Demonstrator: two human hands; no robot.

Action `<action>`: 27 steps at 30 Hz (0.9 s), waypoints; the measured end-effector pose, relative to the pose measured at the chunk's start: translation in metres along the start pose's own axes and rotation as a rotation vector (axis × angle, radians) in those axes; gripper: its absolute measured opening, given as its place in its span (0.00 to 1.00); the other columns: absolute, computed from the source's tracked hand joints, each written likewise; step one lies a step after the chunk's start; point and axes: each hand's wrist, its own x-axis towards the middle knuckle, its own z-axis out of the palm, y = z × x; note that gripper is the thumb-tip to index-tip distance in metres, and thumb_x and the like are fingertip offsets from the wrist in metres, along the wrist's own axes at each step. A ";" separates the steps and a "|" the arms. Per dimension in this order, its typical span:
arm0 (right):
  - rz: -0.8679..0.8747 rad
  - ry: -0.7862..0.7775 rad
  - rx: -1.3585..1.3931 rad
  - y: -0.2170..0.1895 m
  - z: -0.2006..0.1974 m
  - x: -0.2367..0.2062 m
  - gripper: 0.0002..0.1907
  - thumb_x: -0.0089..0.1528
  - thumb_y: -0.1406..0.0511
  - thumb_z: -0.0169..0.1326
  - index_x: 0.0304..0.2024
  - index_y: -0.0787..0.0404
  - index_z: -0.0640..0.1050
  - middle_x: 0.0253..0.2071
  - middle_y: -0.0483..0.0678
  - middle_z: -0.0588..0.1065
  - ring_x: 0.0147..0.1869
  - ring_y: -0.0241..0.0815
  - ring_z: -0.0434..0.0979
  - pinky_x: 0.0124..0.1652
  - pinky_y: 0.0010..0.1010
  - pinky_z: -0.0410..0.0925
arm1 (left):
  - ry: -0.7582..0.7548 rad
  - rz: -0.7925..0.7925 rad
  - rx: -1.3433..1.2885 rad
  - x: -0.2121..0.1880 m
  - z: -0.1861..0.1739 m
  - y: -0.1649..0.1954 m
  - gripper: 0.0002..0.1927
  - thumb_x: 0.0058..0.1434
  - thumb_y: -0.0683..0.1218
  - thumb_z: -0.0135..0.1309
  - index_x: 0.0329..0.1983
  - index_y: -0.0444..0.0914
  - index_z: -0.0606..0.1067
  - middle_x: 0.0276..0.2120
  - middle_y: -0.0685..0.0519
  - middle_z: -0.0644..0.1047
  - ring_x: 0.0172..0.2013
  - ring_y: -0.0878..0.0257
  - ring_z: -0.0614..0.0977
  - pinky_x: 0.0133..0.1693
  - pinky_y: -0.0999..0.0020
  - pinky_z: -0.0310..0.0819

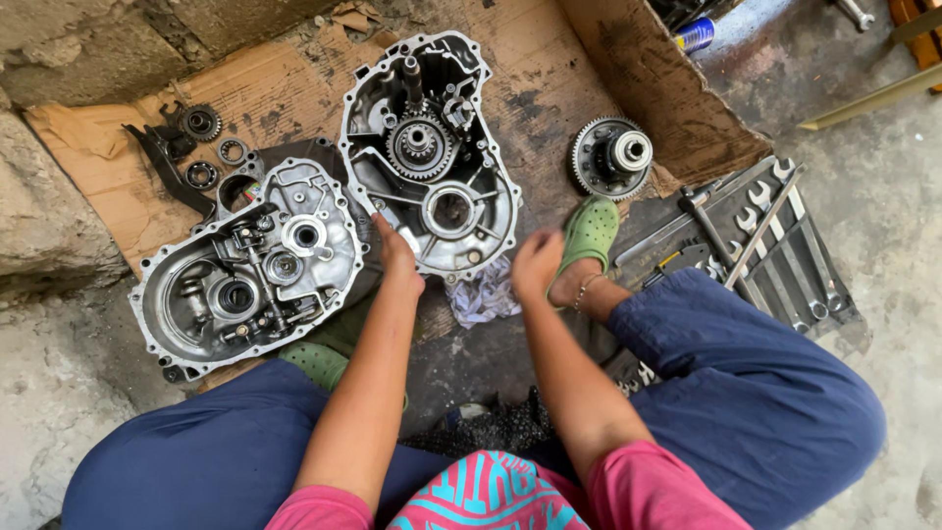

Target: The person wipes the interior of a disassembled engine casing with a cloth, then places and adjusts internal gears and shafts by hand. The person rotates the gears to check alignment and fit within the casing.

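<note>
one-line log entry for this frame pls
left hand: on gearbox housing rim | right hand: blurred, above rag | spanners: right, untouched

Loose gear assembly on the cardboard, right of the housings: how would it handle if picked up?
The gear assembly looks like solid metal, so probably heavy for its size and stiff. It appears oily, so likely slippery. Lying flat, it seems stable; on edge it could roll.
</note>
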 end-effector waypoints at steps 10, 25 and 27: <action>-0.317 -0.848 -0.467 0.033 0.000 -0.068 0.28 0.58 0.59 0.55 0.62 0.53 0.74 0.64 0.56 0.71 0.66 0.60 0.71 0.58 0.46 0.69 | 0.102 -0.008 0.031 0.011 -0.002 -0.007 0.55 0.60 0.80 0.32 0.77 0.37 0.55 0.76 0.45 0.56 0.74 0.50 0.58 0.70 0.51 0.49; -0.040 -0.739 -0.704 0.013 -0.065 0.073 0.29 0.54 0.48 0.61 0.52 0.58 0.82 0.49 0.63 0.79 0.56 0.60 0.80 0.55 0.43 0.70 | 0.027 0.072 -0.083 0.003 0.012 -0.010 0.51 0.62 0.76 0.30 0.72 0.33 0.60 0.72 0.46 0.63 0.71 0.52 0.64 0.68 0.62 0.53; -0.059 -0.667 -0.622 0.018 -0.066 0.080 0.25 0.60 0.49 0.58 0.51 0.59 0.83 0.47 0.62 0.80 0.54 0.60 0.80 0.54 0.43 0.70 | 0.005 0.089 -0.092 0.004 0.011 -0.012 0.50 0.62 0.76 0.30 0.73 0.34 0.59 0.73 0.46 0.62 0.71 0.52 0.63 0.67 0.61 0.53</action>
